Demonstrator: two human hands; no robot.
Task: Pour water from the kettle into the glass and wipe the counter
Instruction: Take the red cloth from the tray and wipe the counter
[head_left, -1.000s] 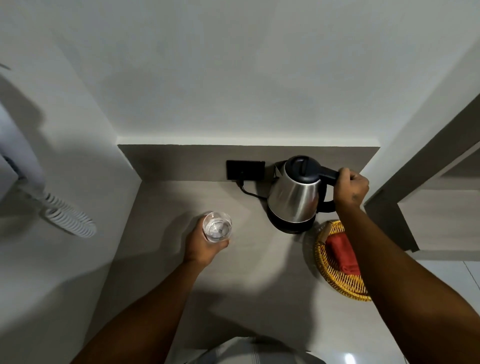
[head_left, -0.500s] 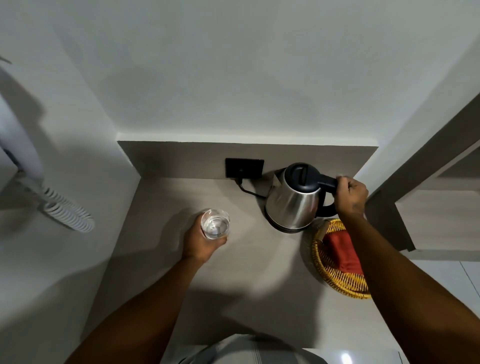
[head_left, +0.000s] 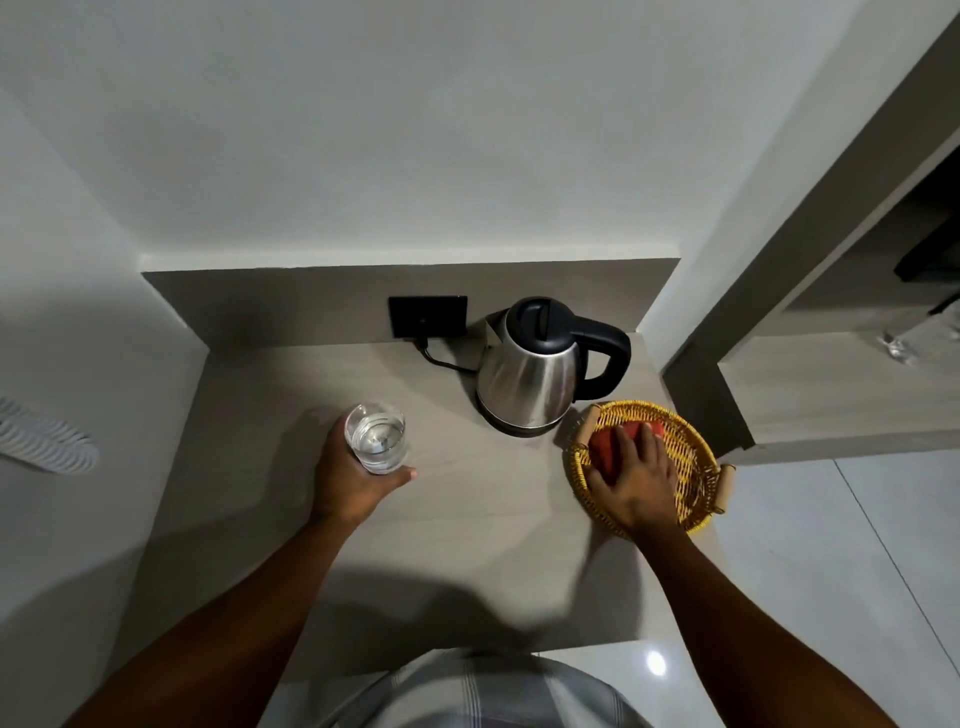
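the red cloth (head_left: 607, 448) is lying folded in the wicker basket (head_left: 698, 486), directly under the right hand (head_left: 636, 475), far nearer to it than to the left; its fingers are spreading over the cloth and pressing down, though whether they are gripping it yet i cannot tell. the left hand (head_left: 348, 480) is wrapping around the glass (head_left: 376, 437), which is holding water on the counter (head_left: 467, 545). the kettle (head_left: 535, 371) is sitting upright just behind the basket, free of both hands
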